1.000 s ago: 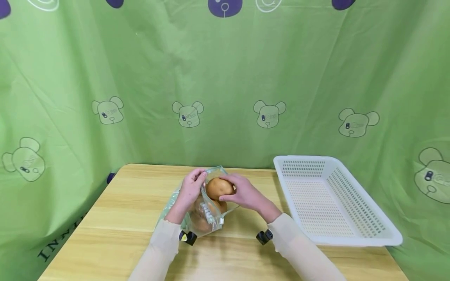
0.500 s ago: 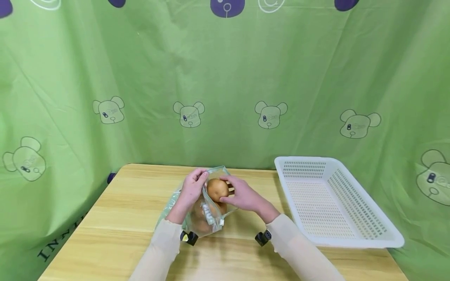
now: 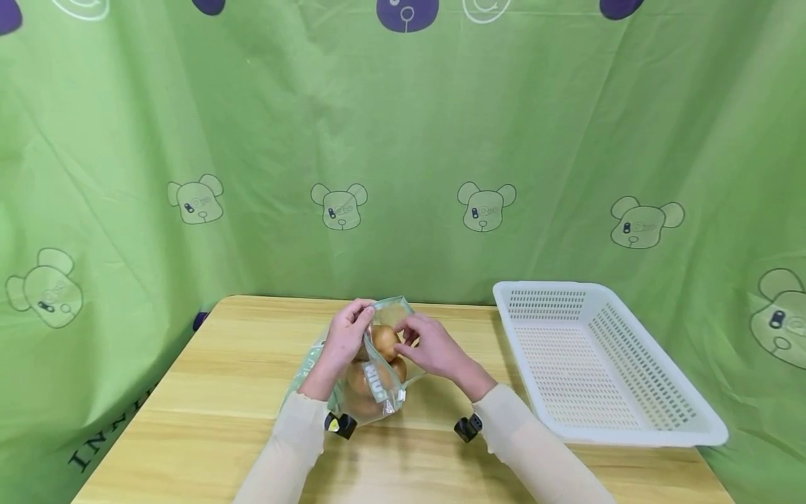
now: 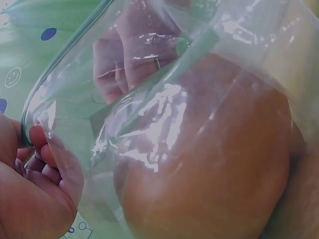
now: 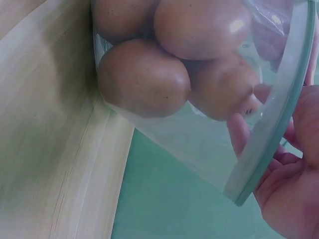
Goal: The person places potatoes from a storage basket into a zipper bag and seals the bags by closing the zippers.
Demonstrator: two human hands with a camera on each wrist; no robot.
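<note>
A clear zip bag (image 3: pixel 381 381) with a pale green back stands on the table, holding several round tan potatoes (image 5: pixel 144 79). My left hand (image 3: pixel 343 336) pinches the bag's rim at the mouth; the left wrist view shows its fingers (image 4: pixel 42 147) curled over the rim. My right hand (image 3: pixel 434 346) is at the open mouth, fingers bent loosely beside the topmost potato (image 3: pixel 385 341). In the right wrist view its fingertips (image 5: pixel 238 130) are very near or touching a potato. A large potato fills the left wrist view behind shiny plastic.
A white perforated plastic basket (image 3: pixel 582 367) stands on the right of the wooden table (image 3: pixel 208 392). A green curtain (image 3: pixel 403 126) with bear faces hangs behind the table's far edge.
The right hand earlier gripped a potato at the bag's mouth. That potato has gone lower into the bag, and the fingers have come off it. The left hand keeps its hold.
</note>
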